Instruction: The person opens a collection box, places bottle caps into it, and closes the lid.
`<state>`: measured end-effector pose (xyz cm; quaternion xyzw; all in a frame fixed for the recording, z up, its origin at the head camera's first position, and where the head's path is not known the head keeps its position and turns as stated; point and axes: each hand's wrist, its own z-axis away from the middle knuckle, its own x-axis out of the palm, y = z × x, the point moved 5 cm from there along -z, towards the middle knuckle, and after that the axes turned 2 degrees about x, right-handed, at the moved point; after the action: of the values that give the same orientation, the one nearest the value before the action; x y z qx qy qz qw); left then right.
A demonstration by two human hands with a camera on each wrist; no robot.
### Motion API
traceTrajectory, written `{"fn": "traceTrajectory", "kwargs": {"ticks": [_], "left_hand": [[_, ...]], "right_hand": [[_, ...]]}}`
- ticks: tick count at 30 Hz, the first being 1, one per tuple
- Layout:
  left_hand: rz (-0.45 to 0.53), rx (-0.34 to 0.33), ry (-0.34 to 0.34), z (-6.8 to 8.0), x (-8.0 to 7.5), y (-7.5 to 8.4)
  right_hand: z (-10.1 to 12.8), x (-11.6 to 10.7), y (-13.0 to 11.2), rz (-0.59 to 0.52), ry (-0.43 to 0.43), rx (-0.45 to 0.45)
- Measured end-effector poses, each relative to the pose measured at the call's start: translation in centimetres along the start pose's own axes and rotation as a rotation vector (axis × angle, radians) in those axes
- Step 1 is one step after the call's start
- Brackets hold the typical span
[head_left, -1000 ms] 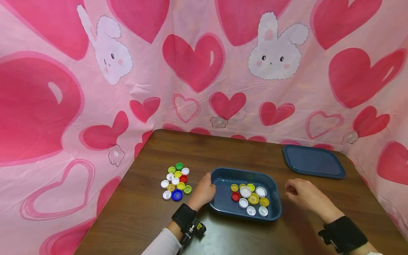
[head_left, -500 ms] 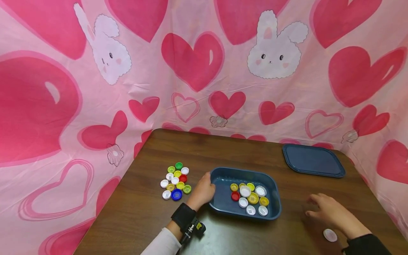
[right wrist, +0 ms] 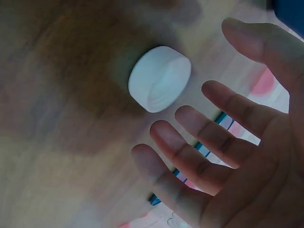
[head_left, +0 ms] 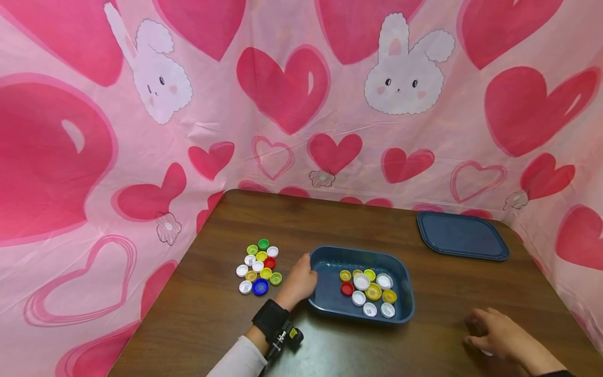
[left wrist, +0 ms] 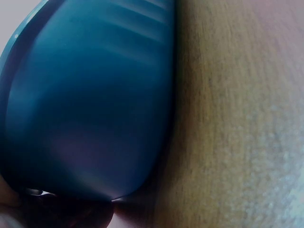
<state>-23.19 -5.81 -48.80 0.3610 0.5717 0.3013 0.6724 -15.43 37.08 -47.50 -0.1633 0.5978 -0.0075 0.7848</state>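
Right hand (head_left: 499, 335) is hovering low over the brown table (head_left: 292, 220), near its right front corner, fingers (right wrist: 209, 142) spread wide and holding nothing. In the right wrist view a lone white bottle cap (right wrist: 159, 78) is lying flat on the wood just off the fingertips, not touched. In the head view the hand is covering the cap almost wholly.

Left hand (head_left: 298, 283) is gripping the left end of the blue tray (head_left: 330, 306), fingers curled over its rim; the left wrist view is showing only the tray's outer wall (left wrist: 90, 109) against the table.

Tray is holding a cluster of caps (head_left: 369, 293), yellow, white and one red, in its right half. A second group of mixed caps (head_left: 259, 267) is lying on the table just left of the tray. The blue lid (head_left: 461, 235) is lying flat, well apart, at the far right.

Judgement on the pickup: the cap is low and smooth-sided, so closing thumb and forefinger on opposite sides of its rim should be working better than a flat press, which could skid it towards the table edge. Left hand steadying the tray is helping.
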Motion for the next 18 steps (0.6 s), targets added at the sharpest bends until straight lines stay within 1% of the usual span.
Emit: {"fn": "traceTrajectory", "kwargs": {"ticks": [4, 10, 14, 16, 18], "left_hand": [[0.006, 0.0, -0.003, -0.1, 0.1, -0.1], [0.004, -0.001, -0.003, -0.1, 0.2, -0.2], [0.004, -0.004, -0.004, -0.1, 0.2, -0.2], [0.005, -0.01, -0.006, 0.0, 0.2, -0.2], [0.004, -0.012, -0.006, 0.0, 0.1, -0.2]], "right_hand": [[0.3, 0.6, 0.2, -0.013, -0.037, 0.023], [0.6, 1.0, 0.4, -0.001, -0.047, 0.059], [0.6, 1.3, 0.6, -0.034, -0.092, 0.102], [0.6, 1.5, 0.7, -0.055, -0.128, 0.132], [0.6, 1.5, 0.7, -0.076, -0.149, 0.138]]}}
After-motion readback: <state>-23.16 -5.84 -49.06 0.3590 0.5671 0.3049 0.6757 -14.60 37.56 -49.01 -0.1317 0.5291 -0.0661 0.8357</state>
